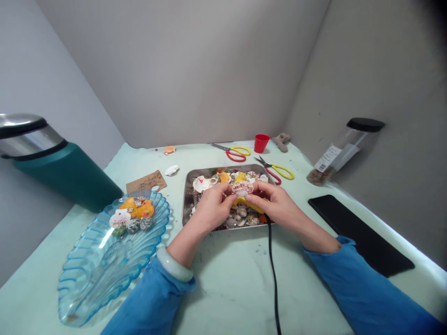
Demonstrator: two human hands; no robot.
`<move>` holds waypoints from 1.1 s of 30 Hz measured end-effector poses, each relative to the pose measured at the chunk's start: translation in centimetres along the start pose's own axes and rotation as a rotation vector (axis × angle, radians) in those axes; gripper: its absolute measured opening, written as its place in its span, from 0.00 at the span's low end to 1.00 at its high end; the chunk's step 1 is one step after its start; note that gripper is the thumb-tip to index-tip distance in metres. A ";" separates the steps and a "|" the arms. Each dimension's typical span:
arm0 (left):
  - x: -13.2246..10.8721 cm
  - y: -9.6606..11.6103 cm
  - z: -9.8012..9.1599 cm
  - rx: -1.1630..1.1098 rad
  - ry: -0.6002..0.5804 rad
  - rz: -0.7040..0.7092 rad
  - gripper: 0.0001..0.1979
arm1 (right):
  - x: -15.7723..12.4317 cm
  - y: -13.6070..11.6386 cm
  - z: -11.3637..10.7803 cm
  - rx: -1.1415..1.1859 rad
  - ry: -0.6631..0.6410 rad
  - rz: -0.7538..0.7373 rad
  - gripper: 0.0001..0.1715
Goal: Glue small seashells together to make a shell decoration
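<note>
A seashell [242, 188], white with reddish-brown speckles and a fan shape, is pinched between my two hands. My left hand [214, 207] grips its left edge with thumb and fingers, and my right hand [274, 201] grips its right edge. Both hands are over a metal tray [187, 204] full of mixed shells. Just below the shell, partly covered by my right thumb, is a yellow object [256, 205] whose kind I cannot make out. A black cable [272, 260] runs from near it toward me.
On the left, a blue shell-shaped dish [104, 265] holds shells and orange pieces, beside a green bottle [66, 172]. Behind the tray are two pairs of scissors [240, 151] and a red cup [261, 144]. To the right are a clear jar [340, 153] and a black flat slab [359, 235].
</note>
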State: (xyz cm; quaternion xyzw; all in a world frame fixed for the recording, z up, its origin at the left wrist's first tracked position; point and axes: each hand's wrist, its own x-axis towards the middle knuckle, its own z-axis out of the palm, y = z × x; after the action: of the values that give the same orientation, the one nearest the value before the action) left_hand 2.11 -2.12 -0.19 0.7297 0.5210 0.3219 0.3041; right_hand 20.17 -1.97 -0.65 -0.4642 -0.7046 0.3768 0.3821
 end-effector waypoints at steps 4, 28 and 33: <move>0.1 -0.1 0.0 0.007 -0.003 0.000 0.07 | 0.1 0.1 0.0 -0.010 0.000 -0.005 0.11; 0.1 -0.1 0.1 0.020 0.001 -0.016 0.08 | 0.1 0.1 0.1 0.013 0.012 0.000 0.10; 0.1 -0.3 0.1 0.018 0.015 -0.009 0.08 | 0.0 0.3 0.1 0.012 0.015 0.007 0.10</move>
State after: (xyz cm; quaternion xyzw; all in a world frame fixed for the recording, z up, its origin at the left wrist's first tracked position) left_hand 2.06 -1.98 -0.44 0.7278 0.5293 0.3212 0.2950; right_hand 20.16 -1.88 -0.91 -0.4670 -0.6980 0.3788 0.3889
